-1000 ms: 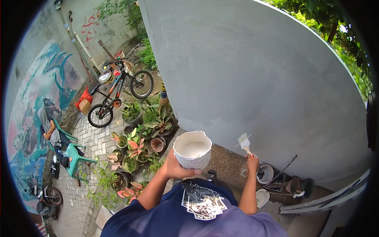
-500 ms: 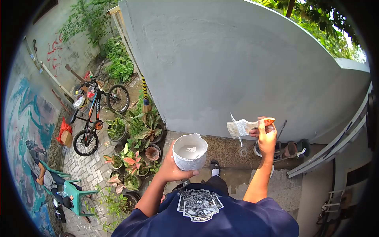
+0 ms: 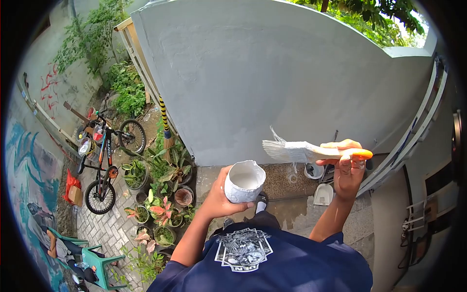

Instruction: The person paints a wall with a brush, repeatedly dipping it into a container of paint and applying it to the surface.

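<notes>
My left hand (image 3: 220, 199) grips a white paint-smeared container (image 3: 244, 181) from below and holds it out at chest height; pale paint shows inside it. My right hand (image 3: 348, 168) is closed on the orange handle of a wide paintbrush (image 3: 296, 151). The brush lies level, and its whitened bristles point left, just above and to the right of the container. Right behind both stands a tall grey wall (image 3: 272, 78).
Several potted plants (image 3: 163, 187) crowd the paving at the lower left, with a bicycle (image 3: 104, 155) and a striped-handled broom (image 3: 164, 121) beyond. A person sits by green plastic chairs (image 3: 95, 265). Buckets and a dustpan (image 3: 322, 193) lie at the wall's foot. A rail (image 3: 413, 136) runs along the right.
The view has swung to the right. My right hand has lifted the brush from low down to level with the container, and turned it to the horizontal. The container has stayed in my left hand.
</notes>
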Demonstrator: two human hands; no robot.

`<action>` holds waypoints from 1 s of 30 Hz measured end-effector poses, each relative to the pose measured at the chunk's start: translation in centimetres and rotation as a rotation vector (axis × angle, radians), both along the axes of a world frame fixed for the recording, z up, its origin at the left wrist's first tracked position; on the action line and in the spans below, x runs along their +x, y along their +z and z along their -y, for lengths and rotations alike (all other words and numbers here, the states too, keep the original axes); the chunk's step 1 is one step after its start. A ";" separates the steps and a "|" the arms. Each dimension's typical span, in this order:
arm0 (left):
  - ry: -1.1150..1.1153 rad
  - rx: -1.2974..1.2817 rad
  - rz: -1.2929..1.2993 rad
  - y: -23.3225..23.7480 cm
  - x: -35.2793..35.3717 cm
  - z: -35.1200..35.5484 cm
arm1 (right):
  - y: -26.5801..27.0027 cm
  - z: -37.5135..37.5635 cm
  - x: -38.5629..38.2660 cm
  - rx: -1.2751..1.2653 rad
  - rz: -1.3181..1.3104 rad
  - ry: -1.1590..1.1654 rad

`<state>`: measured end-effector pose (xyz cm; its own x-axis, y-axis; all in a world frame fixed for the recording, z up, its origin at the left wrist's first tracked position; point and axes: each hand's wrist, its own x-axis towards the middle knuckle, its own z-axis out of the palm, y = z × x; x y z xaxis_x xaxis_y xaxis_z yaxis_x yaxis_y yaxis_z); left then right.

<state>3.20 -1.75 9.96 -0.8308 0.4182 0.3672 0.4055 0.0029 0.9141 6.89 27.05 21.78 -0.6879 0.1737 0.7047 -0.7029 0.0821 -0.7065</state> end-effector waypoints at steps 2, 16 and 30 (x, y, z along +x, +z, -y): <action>-0.018 -0.013 -0.023 0.9 0.3 -0.1 | 1.4 0.5 0.3 0.029 0.016 0.013; 0.039 0.056 -0.205 3.9 0.4 -0.6 | 9.0 2.6 1.2 0.244 -0.125 0.132; 0.083 0.066 -0.305 4.9 1.0 -0.4 | 10.4 3.9 3.0 0.283 -0.143 0.152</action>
